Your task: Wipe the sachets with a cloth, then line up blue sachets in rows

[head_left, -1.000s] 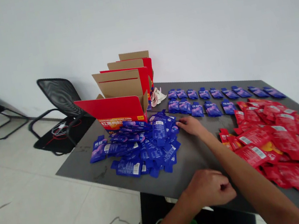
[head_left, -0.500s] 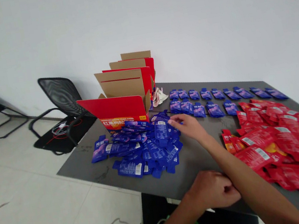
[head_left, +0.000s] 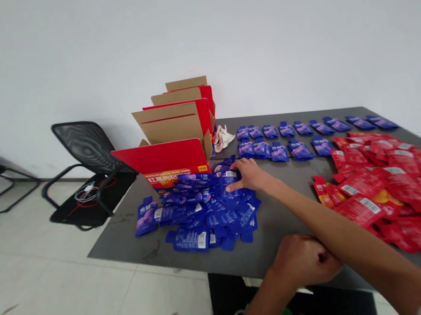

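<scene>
My right hand (head_left: 248,175) reaches over a heap of blue pouches (head_left: 192,239), its thumb and fingers closed on the edge of one blue pouch (head_left: 227,179) lying on top, barcode side up. My left hand (head_left: 305,259) is curled into a fist at the table's near edge, beside my right forearm, and I see nothing in it. Just behind the heap stands an open red carton (head_left: 161,155) with its flaps up. A single blue pouch (head_left: 145,216) lies at the heap's left side.
More open cartons (head_left: 199,93) stand in a row behind the first, with crumpled paper (head_left: 223,138) alongside. Blue pouches (head_left: 299,150) lie in two rows at the back. Red pouches (head_left: 399,189) are piled on the right. A black chair (head_left: 84,147) is left of the table (head_left: 145,250).
My right hand has moved slightly left onto the top blue pouch, its thumb now over the pouch. My left fist stays by the table edge. The view has shifted a little.
</scene>
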Tool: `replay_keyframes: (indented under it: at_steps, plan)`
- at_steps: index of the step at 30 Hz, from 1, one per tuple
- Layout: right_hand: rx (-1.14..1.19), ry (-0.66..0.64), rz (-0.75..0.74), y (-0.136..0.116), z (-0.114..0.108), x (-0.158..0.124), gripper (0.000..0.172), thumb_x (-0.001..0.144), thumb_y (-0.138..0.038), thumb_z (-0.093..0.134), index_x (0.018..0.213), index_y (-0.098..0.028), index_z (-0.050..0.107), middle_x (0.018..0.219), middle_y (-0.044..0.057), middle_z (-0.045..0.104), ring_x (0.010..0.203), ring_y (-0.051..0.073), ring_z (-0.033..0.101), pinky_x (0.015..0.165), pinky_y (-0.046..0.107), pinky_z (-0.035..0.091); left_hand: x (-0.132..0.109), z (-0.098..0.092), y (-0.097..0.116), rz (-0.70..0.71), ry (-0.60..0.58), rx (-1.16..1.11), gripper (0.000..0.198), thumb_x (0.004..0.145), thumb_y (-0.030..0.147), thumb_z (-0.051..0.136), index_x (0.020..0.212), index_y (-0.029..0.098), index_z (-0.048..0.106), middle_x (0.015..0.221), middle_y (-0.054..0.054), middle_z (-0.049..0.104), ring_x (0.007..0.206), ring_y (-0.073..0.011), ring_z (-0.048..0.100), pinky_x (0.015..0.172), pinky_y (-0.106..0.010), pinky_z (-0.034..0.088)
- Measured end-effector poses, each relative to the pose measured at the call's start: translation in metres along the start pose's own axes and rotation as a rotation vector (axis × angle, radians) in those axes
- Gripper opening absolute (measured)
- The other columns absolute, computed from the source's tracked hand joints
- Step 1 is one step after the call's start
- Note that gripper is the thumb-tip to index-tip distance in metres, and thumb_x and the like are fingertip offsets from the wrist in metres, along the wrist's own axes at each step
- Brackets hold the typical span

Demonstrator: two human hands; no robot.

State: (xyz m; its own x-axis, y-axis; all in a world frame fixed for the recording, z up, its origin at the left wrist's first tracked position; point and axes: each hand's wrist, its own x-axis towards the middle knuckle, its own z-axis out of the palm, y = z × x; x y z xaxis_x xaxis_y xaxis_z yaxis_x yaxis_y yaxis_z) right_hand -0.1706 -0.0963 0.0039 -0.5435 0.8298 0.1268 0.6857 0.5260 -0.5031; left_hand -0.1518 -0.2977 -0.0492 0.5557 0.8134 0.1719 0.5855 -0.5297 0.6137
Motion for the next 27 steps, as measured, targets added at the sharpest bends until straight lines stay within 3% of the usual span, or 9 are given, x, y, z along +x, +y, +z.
replay_keyframes:
  at_steps: [6,9,12,15,17,21,24,27]
  plan:
    - [0.259,-0.001,0.093,-0.005,-0.007,0.002,0.055,0.069,-0.05,0.093,0.103,-0.022,0.059,0.096,0.002,0.071,0.089,0.022,0.065,0.078,0.032,0.05,-0.002,0.0,0.001,0.022,-0.017,-0.048,0.025,0.09,0.028,0.071,0.069,0.016,0.075,0.068,0.0,0.075,0.059,-0.0113,0.062,0.056,-0.027,0.029]
    - [0.419,-0.004,0.077,-0.01,-0.013,-0.001,0.051,0.072,-0.049,0.089,0.099,-0.023,0.055,0.089,-0.002,0.071,0.081,0.018,0.066,0.07,0.029,0.052,-0.002,0.001,0.0,0.025,-0.03,-0.04,0.022,0.088,0.026,0.072,0.07,0.016,0.076,0.066,0.0,0.073,0.058,-0.011,0.059,0.055,-0.027,0.027]
    - [0.539,0.014,0.049,-0.016,-0.027,-0.008,0.051,0.076,-0.048,0.086,0.109,-0.023,0.057,0.095,-0.001,0.074,0.084,0.019,0.069,0.073,0.031,0.057,-0.002,0.003,-0.002,0.033,-0.038,-0.025,0.017,0.086,0.023,0.073,0.071,0.016,0.077,0.067,0.0,0.071,0.06,-0.0115,0.058,0.056,-0.027,0.027]
    - [0.635,0.088,0.022,-0.013,-0.054,-0.021,0.067,0.079,-0.049,0.085,0.134,-0.024,0.057,0.108,0.003,0.075,0.091,0.02,0.071,0.077,0.032,0.059,-0.003,0.002,-0.001,0.026,-0.034,-0.006,0.014,0.083,0.02,0.072,0.07,0.016,0.076,0.065,0.0,0.068,0.06,-0.0114,0.054,0.056,-0.027,0.026]
    - [0.658,0.165,0.016,0.0,-0.081,-0.033,0.076,0.079,-0.054,0.086,0.143,-0.025,0.058,0.11,0.003,0.075,0.087,0.02,0.07,0.073,0.032,0.059,-0.003,0.001,0.0,0.02,-0.028,0.004,0.014,0.081,0.018,0.071,0.067,0.016,0.073,0.063,0.001,0.064,0.059,-0.0109,0.051,0.056,-0.027,0.025]
    - [0.515,0.357,0.051,0.051,-0.14,-0.061,0.063,0.08,-0.065,0.082,0.126,-0.022,0.073,0.101,0.003,0.077,0.076,0.02,0.069,0.066,0.033,0.057,-0.004,0.001,0.002,0.037,-0.016,-0.016,0.017,0.078,0.016,0.069,0.062,0.016,0.066,0.059,0.003,0.057,0.058,-0.0098,0.045,0.057,-0.027,0.025]
    - [0.178,0.61,0.08,0.095,-0.173,-0.083,0.053,0.084,-0.064,0.079,0.115,-0.021,0.078,0.101,0.006,0.08,0.086,0.025,0.073,0.077,0.038,0.059,-0.004,0.002,0.002,0.046,-0.016,-0.029,0.019,0.075,0.015,0.07,0.059,0.016,0.059,0.058,0.003,0.055,0.058,-0.0093,0.042,0.057,-0.027,0.026]
    - [-0.123,0.653,0.081,0.128,-0.189,-0.105,0.038,0.094,-0.054,0.071,0.114,-0.023,0.08,0.103,0.008,0.081,0.092,0.028,0.076,0.084,0.04,0.059,-0.004,0.005,0.001,0.039,-0.03,-0.023,0.02,0.074,0.015,0.069,0.058,0.016,0.057,0.059,0.003,0.055,0.058,-0.0096,0.043,0.058,-0.028,0.026]
